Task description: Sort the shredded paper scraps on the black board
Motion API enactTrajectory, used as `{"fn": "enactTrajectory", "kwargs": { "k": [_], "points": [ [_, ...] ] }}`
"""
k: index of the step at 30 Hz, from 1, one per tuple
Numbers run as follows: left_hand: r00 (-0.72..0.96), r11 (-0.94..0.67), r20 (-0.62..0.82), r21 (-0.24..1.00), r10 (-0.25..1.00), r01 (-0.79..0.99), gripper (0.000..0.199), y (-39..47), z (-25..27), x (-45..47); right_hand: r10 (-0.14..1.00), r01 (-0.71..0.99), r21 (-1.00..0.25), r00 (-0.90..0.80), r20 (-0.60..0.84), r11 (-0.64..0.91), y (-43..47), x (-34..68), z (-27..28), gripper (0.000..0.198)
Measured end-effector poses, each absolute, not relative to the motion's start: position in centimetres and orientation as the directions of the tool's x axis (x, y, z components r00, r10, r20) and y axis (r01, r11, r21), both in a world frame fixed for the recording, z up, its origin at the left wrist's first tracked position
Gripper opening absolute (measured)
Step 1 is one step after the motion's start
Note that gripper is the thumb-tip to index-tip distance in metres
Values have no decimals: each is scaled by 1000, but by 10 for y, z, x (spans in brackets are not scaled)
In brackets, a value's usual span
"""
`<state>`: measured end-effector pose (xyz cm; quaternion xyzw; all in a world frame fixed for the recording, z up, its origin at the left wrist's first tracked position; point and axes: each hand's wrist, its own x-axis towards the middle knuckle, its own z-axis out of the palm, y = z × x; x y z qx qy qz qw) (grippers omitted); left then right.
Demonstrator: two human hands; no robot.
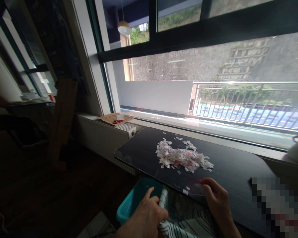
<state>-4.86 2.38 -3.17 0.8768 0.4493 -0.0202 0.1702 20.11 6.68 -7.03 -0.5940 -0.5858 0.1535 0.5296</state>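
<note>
Low in front of me, my left hand (149,210) is over the edge of a teal bin (125,208). Its index finger sticks out, while the thumb and other fingers close on white cloth with dark stripes (178,229). At the near edge of the dark table (136,148), my right hand (217,195) has thumb and index finger pinched together. Something thin and see-through seems to be at its fingertips, too faint to name. Beyond the hands lies a heap of small cut paper scraps (181,157), whitish with some pink. One loose scrap (185,191) lies near the table edge.
Red-handled scissors (117,121) rest on brown paper (105,118) at the sill, above a white radiator (126,130). A pixelated item (275,205) lies at the table's right. Tall cardboard (64,122) leans at left. A person (5,129) is partly visible at far left.
</note>
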Motion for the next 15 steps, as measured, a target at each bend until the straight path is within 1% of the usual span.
{"fn": "enactTrajectory", "kwargs": {
  "k": [6, 10, 15],
  "points": [
    [587, -523, -171, 308, 792, 795, 25, 26, -32, -49, 840, 525, -814, 300, 452, 250, 68, 201, -72, 24],
    [583, -521, -147, 314, 799, 794, 24, 26, -33, -50, 852, 525, -813, 278, 443, 252, 68, 201, -73, 23],
    [580, -509, -161, 333, 798, 793, 25, 26, -33, -50, 842, 533, -809, 296, 451, 246, 67, 201, -72, 23]
  ]
}}
